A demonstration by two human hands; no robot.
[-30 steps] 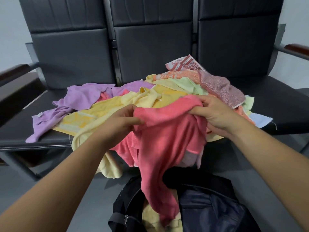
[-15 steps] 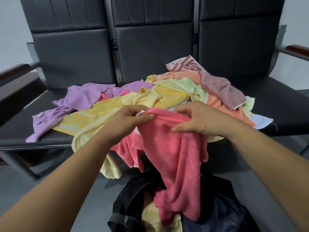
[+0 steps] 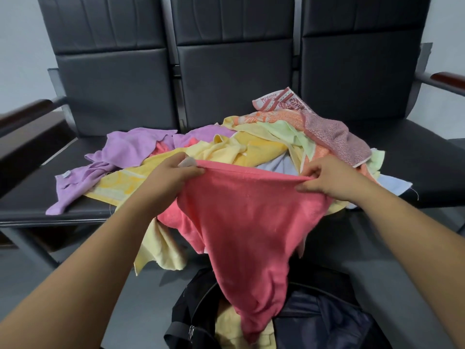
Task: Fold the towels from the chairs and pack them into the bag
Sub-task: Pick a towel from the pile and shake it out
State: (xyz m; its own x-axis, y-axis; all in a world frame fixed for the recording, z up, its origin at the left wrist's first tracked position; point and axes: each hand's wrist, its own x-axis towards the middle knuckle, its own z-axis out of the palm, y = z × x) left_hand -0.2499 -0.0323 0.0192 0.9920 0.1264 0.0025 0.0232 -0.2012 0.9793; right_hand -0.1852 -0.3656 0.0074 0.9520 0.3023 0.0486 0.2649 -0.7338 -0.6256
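Nearest, on the floor, the dark bag (image 3: 327,321) lies open with a pale yellow towel (image 3: 227,323) already inside. Above it hangs the pink towel (image 3: 251,222), its tail dipping into the bag's mouth. The left hand (image 3: 171,173) and right hand (image 3: 327,181) each pinch its top hem, fingers (image 3: 305,188) curled tight on the cloth, the hem pulled fairly straight between them. To fold it well, I would slide both grips out to the 2 true corners, lift the tail clear of the bag, then bring the corners together. Beyond, the unfolded pile (image 3: 251,152) spreads across the seats of the chairs (image 3: 415,157), spilling over their front edge.
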